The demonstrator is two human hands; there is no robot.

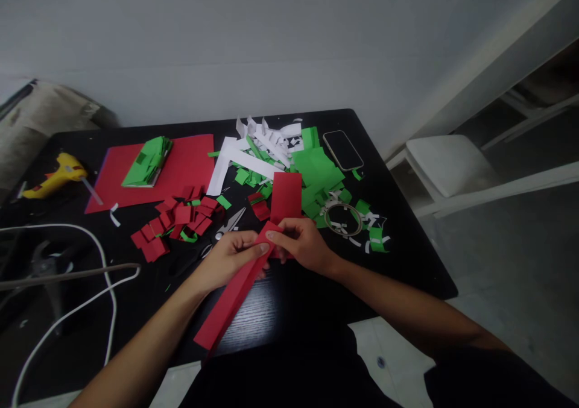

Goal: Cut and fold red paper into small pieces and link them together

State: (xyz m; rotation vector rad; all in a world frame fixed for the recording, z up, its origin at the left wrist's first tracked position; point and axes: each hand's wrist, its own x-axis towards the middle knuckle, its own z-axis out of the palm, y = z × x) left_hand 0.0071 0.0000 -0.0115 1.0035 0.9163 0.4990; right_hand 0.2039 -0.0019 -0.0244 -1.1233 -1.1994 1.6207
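A long folded strip of red paper [233, 304] slants across the near side of the black table. Near its upper end my left hand [230, 254] pinches it, thumb on top. My right hand [303, 243] grips the same end, its thumb pressed close to the left one. Just beyond my hands lies another red paper piece [286, 192]. Left of them are scissors [230, 224], their dark handles partly hidden beside my left hand. A heap of small red paper pieces [181, 216] lies farther left.
Green paper sheets [316, 170] and white paper strips [253, 162] clutter the back. At right are a phone [342, 150] and a ring [344, 220]. A yellow glue gun [58, 176], a red sheet [192, 155], a green paper bundle [148, 162] and a white cable [111, 296] are at left.
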